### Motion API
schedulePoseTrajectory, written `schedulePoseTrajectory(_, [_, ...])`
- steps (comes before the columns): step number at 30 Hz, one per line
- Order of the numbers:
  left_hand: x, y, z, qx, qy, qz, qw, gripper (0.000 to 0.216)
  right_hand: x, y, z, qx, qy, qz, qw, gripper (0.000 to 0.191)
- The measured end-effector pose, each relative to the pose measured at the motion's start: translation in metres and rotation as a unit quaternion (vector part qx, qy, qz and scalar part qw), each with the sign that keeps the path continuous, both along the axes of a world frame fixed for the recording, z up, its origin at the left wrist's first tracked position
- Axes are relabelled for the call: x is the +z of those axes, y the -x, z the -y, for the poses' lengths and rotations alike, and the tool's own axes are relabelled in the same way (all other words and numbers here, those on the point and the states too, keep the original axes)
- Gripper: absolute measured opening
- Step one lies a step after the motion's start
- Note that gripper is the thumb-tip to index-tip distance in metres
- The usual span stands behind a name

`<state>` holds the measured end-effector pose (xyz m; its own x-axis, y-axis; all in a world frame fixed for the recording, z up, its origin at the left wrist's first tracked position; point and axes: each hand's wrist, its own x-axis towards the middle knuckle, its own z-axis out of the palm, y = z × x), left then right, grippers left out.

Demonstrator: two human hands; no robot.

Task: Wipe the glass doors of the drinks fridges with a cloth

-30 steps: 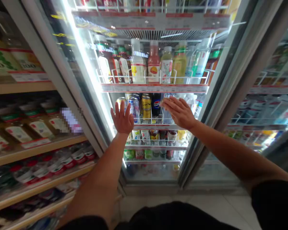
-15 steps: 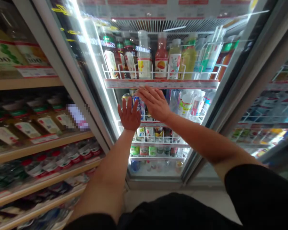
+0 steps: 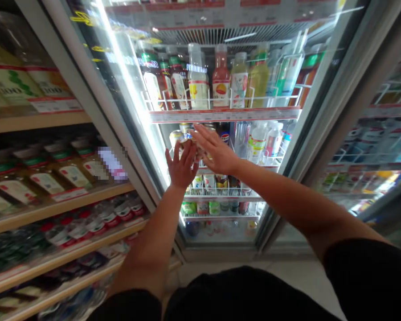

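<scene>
My left hand (image 3: 182,167) is raised in front of the lit drinks fridge, fingers spread and holding nothing. Beside it, my right hand (image 3: 218,152) is stretched out flat, with its fingers pointing up and to the left. The two hands meet or overlap at the left fingertips; I cannot tell whether they touch. Behind them is a fridge shelf with cans (image 3: 176,136), partly hidden by my hands, and a dark blue can (image 3: 225,136). Reflections show on the glass door (image 3: 120,40); whether either hand touches the glass is unclear.
Bottles of juice, among them a red one (image 3: 221,78), line the shelf above the hands. To the left, wooden shelves (image 3: 70,192) hold several rows of bottles. A metal door frame (image 3: 321,147) and another fridge section stand to the right. Tiled floor (image 3: 200,273) shows below.
My left hand has turned and its fingers have come up against or behind my right hand's edge. My right hand has shifted slightly downward. The view has moved a little.
</scene>
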<state>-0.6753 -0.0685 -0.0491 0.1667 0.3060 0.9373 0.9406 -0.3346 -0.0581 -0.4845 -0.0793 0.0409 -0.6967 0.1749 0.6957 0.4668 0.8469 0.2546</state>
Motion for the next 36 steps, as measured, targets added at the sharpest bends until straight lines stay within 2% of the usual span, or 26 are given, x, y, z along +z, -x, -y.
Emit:
schedulePoseTrajectory(4, [-0.022,-0.002,0.019,0.005,-0.017,-0.030,0.999,0.059,-0.012,-0.077,-0.020,-0.080,-0.089,-0.065,0.991,0.078])
schedulePoseTrajectory(6, [-0.029,-0.005,0.022,-0.007,-0.023,-0.013,1.000,0.051,-0.024,-0.109,-0.034,-0.108,-0.107,-0.069,0.986,0.076])
schedulePoseTrajectory(7, [-0.027,-0.006,0.022,-0.009,-0.026,0.006,1.000,0.044,-0.029,-0.121,-0.039,-0.116,-0.106,-0.056,0.986,0.075])
schedulePoseTrajectory(9, [-0.010,-0.007,0.018,0.000,-0.040,0.055,0.998,0.035,-0.039,-0.133,-0.047,-0.124,-0.099,-0.042,0.986,0.074])
schedulePoseTrajectory(13, [0.045,-0.011,0.007,0.013,-0.084,0.146,0.986,0.042,-0.045,-0.131,-0.049,-0.125,-0.098,-0.055,0.986,0.074])
schedulePoseTrajectory(15, [0.054,-0.019,0.004,0.019,-0.087,0.164,0.982,0.045,-0.045,-0.129,-0.048,-0.127,-0.097,-0.059,0.985,0.074])
schedulePoseTrajectory(17, [0.040,-0.029,0.003,0.015,-0.068,0.170,0.983,0.048,-0.044,-0.129,-0.047,-0.129,-0.096,-0.062,0.985,0.075])
schedulePoseTrajectory(20, [0.000,-0.041,0.004,-0.010,-0.035,0.174,0.984,0.047,-0.044,-0.131,-0.048,-0.127,-0.104,-0.065,0.984,0.075])
schedulePoseTrajectory(22, [-0.014,-0.040,0.004,-0.013,-0.037,0.168,0.985,0.044,-0.045,-0.132,-0.049,-0.123,-0.099,-0.063,0.986,0.074])
schedulePoseTrajectory(24, [-0.009,-0.033,0.002,-0.001,-0.048,0.167,0.985,0.043,-0.045,-0.133,-0.049,-0.117,-0.087,-0.061,0.987,0.073])
schedulePoseTrajectory(27, [0.012,-0.018,-0.001,0.007,-0.039,0.187,0.982,0.045,-0.046,-0.134,-0.050,-0.111,-0.062,-0.063,0.990,0.071])
schedulePoseTrajectory(29, [0.011,-0.012,0.000,-0.001,-0.023,0.197,0.980,0.047,-0.047,-0.134,-0.050,-0.105,-0.047,-0.065,0.991,0.070])
schedulePoseTrajectory(31, [-0.009,-0.011,0.005,-0.014,-0.007,0.194,0.981,0.048,-0.047,-0.134,-0.050,-0.098,-0.043,-0.067,0.992,0.070])
schedulePoseTrajectory(34, [-0.049,-0.011,0.015,-0.002,0.000,0.190,0.982,0.048,-0.047,-0.134,-0.051,-0.092,-0.057,-0.069,0.992,0.071])
schedulePoseTrajectory(36, [-0.061,-0.008,0.016,0.024,0.003,0.191,0.981,0.048,-0.047,-0.134,-0.051,-0.092,-0.069,-0.068,0.991,0.071])
